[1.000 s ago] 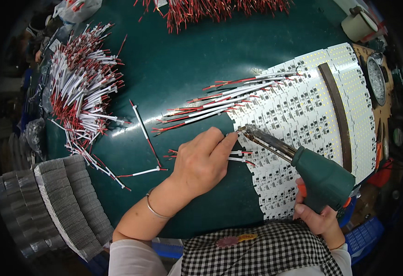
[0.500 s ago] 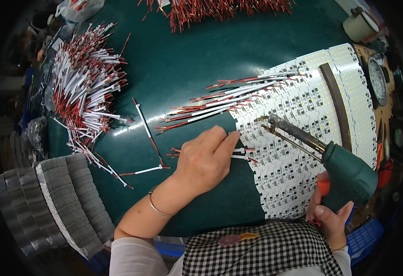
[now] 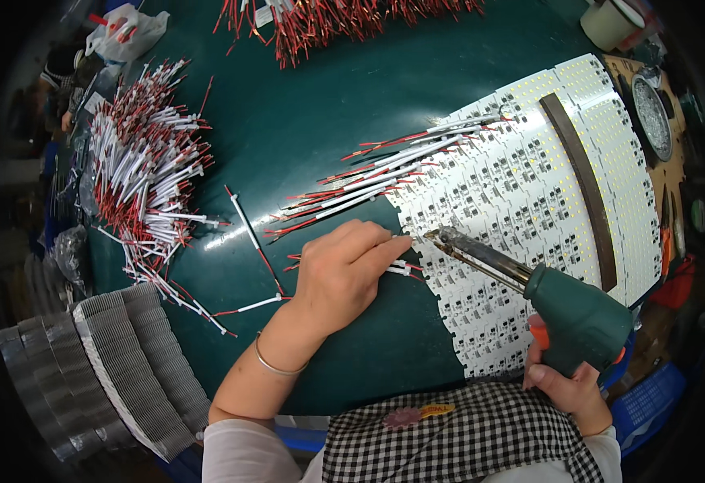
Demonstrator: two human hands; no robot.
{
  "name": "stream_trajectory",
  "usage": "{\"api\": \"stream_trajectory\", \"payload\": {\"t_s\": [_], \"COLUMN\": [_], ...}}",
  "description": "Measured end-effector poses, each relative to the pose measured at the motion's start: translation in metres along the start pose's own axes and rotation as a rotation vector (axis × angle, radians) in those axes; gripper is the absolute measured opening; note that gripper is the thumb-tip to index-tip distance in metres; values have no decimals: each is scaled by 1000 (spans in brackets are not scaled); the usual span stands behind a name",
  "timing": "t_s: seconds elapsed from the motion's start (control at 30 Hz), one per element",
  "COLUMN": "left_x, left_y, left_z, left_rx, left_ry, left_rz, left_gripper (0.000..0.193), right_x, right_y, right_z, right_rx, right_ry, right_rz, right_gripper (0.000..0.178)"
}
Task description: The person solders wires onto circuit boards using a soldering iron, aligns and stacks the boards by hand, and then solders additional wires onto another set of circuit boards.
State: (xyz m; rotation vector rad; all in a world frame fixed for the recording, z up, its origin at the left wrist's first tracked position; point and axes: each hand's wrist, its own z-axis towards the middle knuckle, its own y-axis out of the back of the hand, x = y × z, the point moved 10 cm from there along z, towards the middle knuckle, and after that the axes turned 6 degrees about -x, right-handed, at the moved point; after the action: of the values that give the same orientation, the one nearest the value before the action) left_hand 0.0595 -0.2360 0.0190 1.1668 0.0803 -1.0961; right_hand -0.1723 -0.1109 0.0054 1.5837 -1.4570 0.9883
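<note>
My left hand (image 3: 338,278) is closed in a pinch at the left edge of the white LED circuit boards (image 3: 481,282). What its fingertips hold is hidden. White-sleeved red wires (image 3: 401,267) show beneath it, sticking out on both sides. In my right hand (image 3: 566,386) is a green soldering gun (image 3: 582,318) with an orange trigger. Its dark metal tip points left over the boards, just right of my left fingertips. Above my left hand, more sleeved wires (image 3: 368,189) lie in a row with their right ends on the boards.
A heap of sleeved wires (image 3: 147,165) lies at left, with loose ones (image 3: 248,229) nearby. Ribbed grey metal strips (image 3: 135,366) are stacked at lower left. A dark curved bar (image 3: 582,189) rests across the boards. Red wires (image 3: 344,28), a cup (image 3: 610,26) and a round tin (image 3: 652,117) sit farther off.
The soldering gun has moved left and slightly down, bringing its tip closer to my left fingertips. My left hand keeps its pinch at the board edge. The whole view has shifted slightly.
</note>
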Motion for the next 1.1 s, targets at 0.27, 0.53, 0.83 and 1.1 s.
{"api": "stream_trajectory", "payload": {"t_s": [0.27,0.53,0.83,1.1], "left_x": [-9,-12,-18,-19], "left_y": [1,1,-1,-1], "left_z": [0,-1,1,0], "left_rx": [-53,-62,-23,18], "left_ry": [-116,-145,-118,-83], "left_rz": [104,151,189,191], "left_gripper": [32,31,38,38], "right_x": [-4,7,0,25], "right_y": [-13,-25,-3,19], "right_z": [1,3,-5,0], "right_rx": [101,195,-68,-386], "right_ry": [103,207,54,-38], "right_rz": [-101,-297,-86,174], "right_gripper": [45,31,49,68]}}
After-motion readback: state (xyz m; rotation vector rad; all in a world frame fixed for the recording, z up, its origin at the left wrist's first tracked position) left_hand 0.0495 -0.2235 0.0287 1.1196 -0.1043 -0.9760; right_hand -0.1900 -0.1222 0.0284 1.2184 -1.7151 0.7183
